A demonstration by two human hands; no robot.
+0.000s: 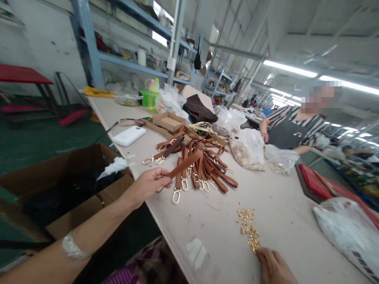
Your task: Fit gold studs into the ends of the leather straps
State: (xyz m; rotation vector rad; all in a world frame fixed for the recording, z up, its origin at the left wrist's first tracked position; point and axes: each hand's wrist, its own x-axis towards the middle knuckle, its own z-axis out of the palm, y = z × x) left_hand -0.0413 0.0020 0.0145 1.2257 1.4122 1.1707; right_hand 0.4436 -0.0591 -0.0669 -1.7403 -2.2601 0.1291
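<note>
My left hand point(152, 183) pinches the end of a brown leather strap point(185, 163) at the table's left edge; the strap stretches up over a pile of similar straps point(204, 167) with gold oval clasps point(176, 196). At the lower right, my right hand point(274, 266) touches the near end of a scatter of small gold metal pieces point(248, 227). Its fingertips are together, and whatever lies between them is too small to make out.
Behind the straps are a cardboard tray point(168, 121), plastic bags point(248, 148) and a white power bank point(128, 136). An open carton point(89, 209) stands left of the table point(219, 236). A person in an apron point(284, 132) is across it. A plastic bag point(349, 232) lies right.
</note>
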